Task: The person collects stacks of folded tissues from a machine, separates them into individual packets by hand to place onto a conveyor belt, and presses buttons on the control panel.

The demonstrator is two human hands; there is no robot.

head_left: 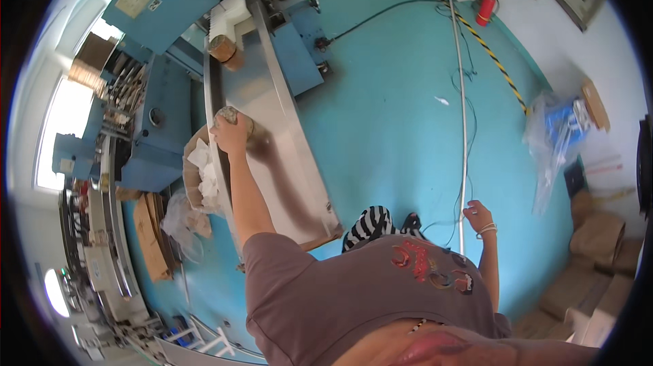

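My left hand (232,133) reaches out over a long metal table (299,189) with its fingers around a short, roundish thing with a speckled top (225,115). What that thing is, I cannot make out; the hand hides part of it. Farther along the same table stands a brown-topped, stubby cylinder (222,48), beside a row of white pieces (230,15). My right hand (478,215) hangs low at my right side, loosely curled with the fingers apart and nothing visible in it.
Blue machines (160,114) line the left and far side. A container with white scraps (194,175) stands against the table's left edge. To the right, a metal pole (464,128) and cables run along the teal floor. Cardboard (585,264) lies at lower right.
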